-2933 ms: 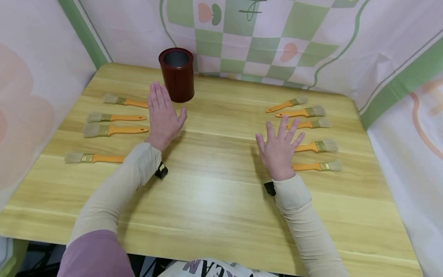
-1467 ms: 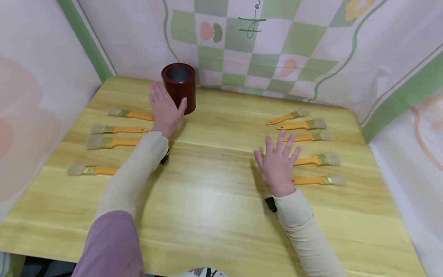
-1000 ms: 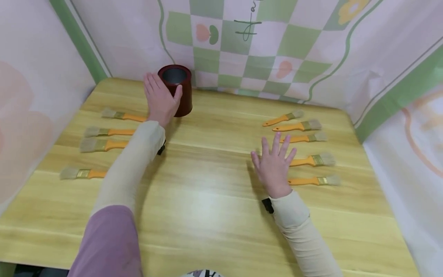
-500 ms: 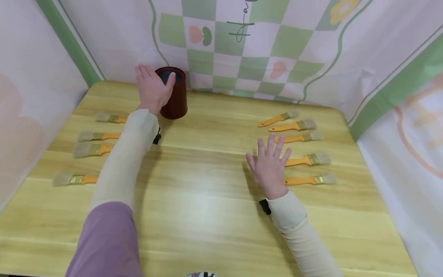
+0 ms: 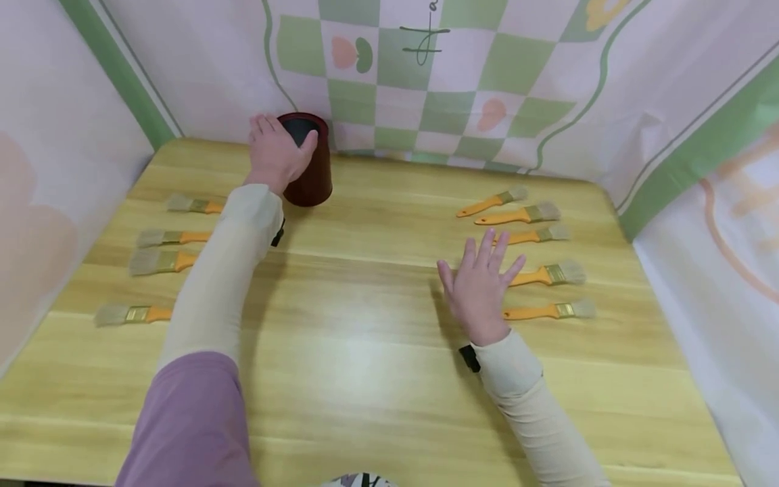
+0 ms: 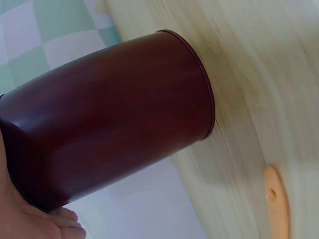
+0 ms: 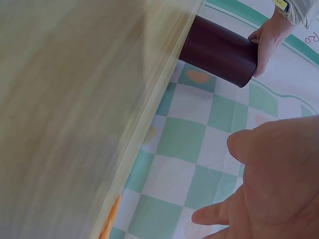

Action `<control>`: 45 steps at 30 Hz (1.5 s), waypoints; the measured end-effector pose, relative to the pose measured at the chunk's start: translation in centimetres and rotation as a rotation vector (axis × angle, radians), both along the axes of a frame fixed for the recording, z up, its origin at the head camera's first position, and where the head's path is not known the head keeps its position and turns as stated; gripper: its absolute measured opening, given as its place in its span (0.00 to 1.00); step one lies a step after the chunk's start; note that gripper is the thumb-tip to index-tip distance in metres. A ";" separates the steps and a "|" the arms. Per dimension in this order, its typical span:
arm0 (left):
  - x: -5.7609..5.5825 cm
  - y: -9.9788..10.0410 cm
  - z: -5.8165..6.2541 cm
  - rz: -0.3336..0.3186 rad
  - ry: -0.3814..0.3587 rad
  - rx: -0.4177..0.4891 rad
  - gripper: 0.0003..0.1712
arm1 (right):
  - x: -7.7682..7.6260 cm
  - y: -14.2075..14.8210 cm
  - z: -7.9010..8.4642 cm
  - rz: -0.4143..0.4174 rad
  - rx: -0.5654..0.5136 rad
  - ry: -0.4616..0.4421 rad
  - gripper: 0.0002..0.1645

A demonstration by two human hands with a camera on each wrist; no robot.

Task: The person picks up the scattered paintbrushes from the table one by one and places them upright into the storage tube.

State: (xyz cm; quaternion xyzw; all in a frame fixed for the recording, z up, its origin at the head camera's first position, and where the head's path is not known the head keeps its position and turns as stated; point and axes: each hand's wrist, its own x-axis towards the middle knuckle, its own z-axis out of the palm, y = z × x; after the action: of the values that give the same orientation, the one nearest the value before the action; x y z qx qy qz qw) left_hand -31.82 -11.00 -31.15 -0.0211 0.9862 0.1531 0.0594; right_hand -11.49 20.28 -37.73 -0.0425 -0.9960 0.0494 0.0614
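Observation:
A dark red cylindrical pot (image 5: 316,176) with an open top stands upright at the back left of the table. My left hand (image 5: 276,155) grips its upper end, with the thumb on the right of the rim and the fingers bent around the left side. Up close in the left wrist view the pot (image 6: 114,114) hides most of that hand; its base meets the tabletop. My right hand (image 5: 481,291) hovers palm down with spread fingers and holds nothing. It is nearest to several flat paintbrushes, such as the brush (image 5: 544,274), and covers parts of some handles.
Several paintbrushes with orange handles lie in a column on the left, among them a wide one (image 5: 155,262); the left forearm hides some handle ends. More lie at the right, including one brush (image 5: 517,214). A checked cloth (image 5: 402,101) hangs behind the wooden table (image 5: 365,379).
My left hand has moved forward and up from in front of the pot to its rim, and its fingers have bent around it. The right hand has stayed in about the same place.

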 end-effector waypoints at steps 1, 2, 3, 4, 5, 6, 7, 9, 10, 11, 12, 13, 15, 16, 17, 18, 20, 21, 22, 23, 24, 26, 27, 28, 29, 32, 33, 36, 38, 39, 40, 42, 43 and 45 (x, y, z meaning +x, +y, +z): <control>0.0 0.1 0.0 -0.005 -0.003 -0.010 0.57 | 0.0 0.0 0.0 0.001 -0.006 -0.004 0.45; 0.0 0.2 0.0 -0.014 -0.007 -0.024 0.56 | 0.0 0.0 0.0 0.002 -0.011 -0.007 0.45; 0.0 0.4 0.1 -0.025 -0.012 -0.048 0.56 | 0.0 0.0 0.0 0.003 -0.016 -0.010 0.45; 0.0 0.5 0.1 -0.038 -0.015 -0.070 0.56 | 0.0 0.0 0.0 0.004 -0.019 -0.010 0.45; 0.1 0.7 0.2 -0.054 -0.014 -0.090 0.56 | 0.0 0.0 0.0 0.002 -0.024 -0.012 0.45; 0.2 0.9 0.2 -0.069 -0.010 -0.104 0.56 | 0.0 0.0 0.0 0.001 -0.026 -0.016 0.45; 0.3 1.0 0.3 -0.086 -0.005 -0.117 0.56 | -0.1 0.0 -0.1 0.001 -0.027 -0.014 0.45; 0.7 1.2 0.3 -0.124 0.013 -0.143 0.56 | -0.2 -0.1 -0.1 -0.003 -0.042 -0.009 0.45; 0.9 1.3 0.3 -0.140 0.026 -0.137 0.56 | -0.2 -0.1 -0.2 -0.007 -0.051 0.002 0.46; 1.3 1.3 0.2 -0.153 0.037 -0.133 0.55 | -0.3 -0.1 -0.2 -0.010 -0.060 0.017 0.47; 1.6 1.4 0.1 -0.163 0.050 -0.125 0.55 | -0.4 -0.1 -0.2 -0.014 -0.067 0.036 0.47; 2.0 1.4 -0.1 -0.170 0.058 -0.117 0.54 | -0.4 0.0 -0.2 -0.017 -0.080 0.056 0.48; 2.7 1.6 -0.4 -0.176 0.068 -0.098 0.54 | -0.5 0.1 -0.2 -0.023 -0.104 0.089 0.50; 3.0 1.7 -0.5 -0.182 0.073 -0.091 0.54 | -0.5 0.2 -0.2 -0.027 -0.119 0.097 0.50; 3.3 1.8 -0.6 -0.190 0.077 -0.090 0.54 | -0.5 0.4 -0.2 -0.035 -0.133 0.092 0.51; 3.5 2.0 -0.6 -0.202 0.075 -0.093 0.54 | -0.4 0.6 -0.2 -0.046 -0.150 0.081 0.51; 3.9 2.6 -0.6 -0.235 0.076 -0.086 0.54 | -0.2 1.3 -0.3 -0.085 -0.186 0.043 0.51; 4.1 2.9 -0.6 -0.251 0.080 -0.074 0.55 | -0.1 1.6 -0.3 -0.116 -0.207 0.023 0.52; 4.2 3.1 -0.6 -0.263 0.085 -0.059 0.55 | -0.1 2.0 -0.4 -0.143 -0.222 0.008 0.52; 4.4 3.3 -0.5 -0.270 0.085 -0.053 0.55 | -0.1 2.4 -0.4 -0.173 -0.238 0.004 0.52; 4.6 3.4 -0.4 -0.271 0.084 -0.038 0.55 | -0.1 2.9 -0.4 -0.201 -0.253 0.005 0.52; 4.9 3.6 -0.3 -0.266 0.092 -0.018 0.55 | -0.3 3.8 -0.2 -0.255 -0.276 0.008 0.52; 5.0 3.6 -0.3 -0.261 0.092 -0.015 0.55 | -0.4 4.2 -0.1 -0.281 -0.283 0.011 0.52; 5.1 3.6 -0.2 -0.255 0.095 -0.017 0.54 | -0.5 4.6 -0.1 -0.302 -0.295 0.016 0.51; 5.2 3.6 -0.1 -0.250 0.094 -0.024 0.54 | -0.5 5.1 0.0 -0.322 -0.304 0.010 0.50; 5.3 3.8 0.1 -0.255 0.093 -0.040 0.54 | -0.1 6.3 0.0 -0.381 -0.319 -0.014 0.49; 5.3 3.9 0.2 -0.262 0.090 -0.047 0.54 | 0.1 6.8 -0.1 -0.395 -0.326 -0.018 0.48; 5.2 4.6 0.4 -0.284 0.072 -0.054 0.54 | 0.8 8.5 -0.3 -0.430 -0.282 -0.027 0.46; 5.2 5.2 0.4 -0.294 0.062 -0.052 0.54 | 1.3 9.6 -0.5 -0.472 -0.241 -0.012 0.45; 5.2 5.4 0.3 -0.295 0.066 -0.046 0.54 | 1.5 10.2 -0.5 -0.496 -0.214 -0.020 0.44; 5.2 5.6 0.3 -0.296 0.070 -0.043 0.54 | 1.7 10.8 -0.5 -0.529 -0.183 -0.036 0.44; 5.2 5.9 0.3 -0.299 0.082 -0.029 0.54 | 2.2 11.8 -0.4 -0.601 -0.168 -0.074 0.42; 5.1 6.1 0.3 -0.300 0.087 -0.024 0.54 | 2.5 12.3 -0.3 -0.631 -0.149 -0.102 0.41; 5.2 6.3 0.3 -0.298 0.100 -0.009 0.54 | 3.1 13.1 -0.1 -0.668 -0.131 -0.170 0.40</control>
State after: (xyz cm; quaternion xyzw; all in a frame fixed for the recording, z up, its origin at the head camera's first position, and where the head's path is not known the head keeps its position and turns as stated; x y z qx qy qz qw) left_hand -26.66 -4.66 -30.86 0.1330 0.9808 0.1391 0.0325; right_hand -8.42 33.35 -37.83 -0.3739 -0.9233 0.0869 -0.0116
